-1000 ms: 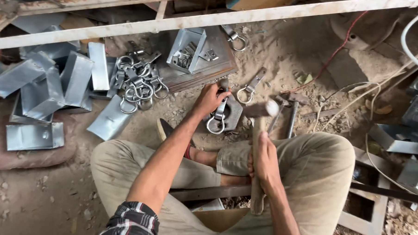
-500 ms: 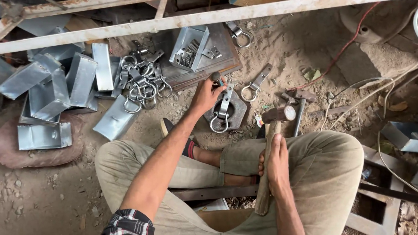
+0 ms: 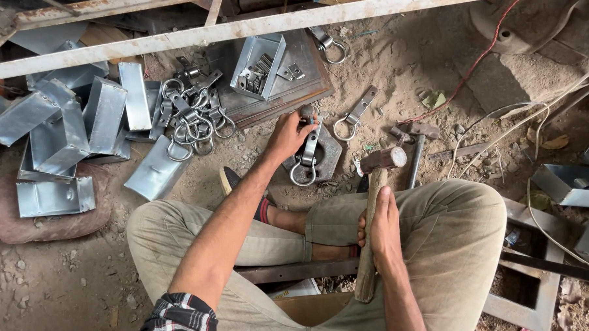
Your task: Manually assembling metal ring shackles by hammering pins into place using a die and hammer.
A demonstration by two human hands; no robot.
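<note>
I sit cross-legged on a dirt floor. My left hand [image 3: 287, 136] reaches forward and pinches the top of a metal ring latch [image 3: 306, 158] that lies on a dark steel block [image 3: 329, 155]. My right hand [image 3: 382, 228] grips the wooden handle of a hammer [image 3: 372, 217]. Its steel head [image 3: 384, 159] is held up just right of the block, over my right knee.
A pile of finished ring latches [image 3: 193, 116] lies to the left, beside several bent galvanised sheet-metal boxes [image 3: 67, 128]. A small metal tray of parts [image 3: 257, 66] rests on a rusty plate. One loose latch [image 3: 354, 114], a second hammer [image 3: 416, 150], wires and a rusty bar [image 3: 201, 33] surround me.
The hammer head has lowered and drifted right of the block. My left hand stays on the latch, shifting its grip at the top end.
</note>
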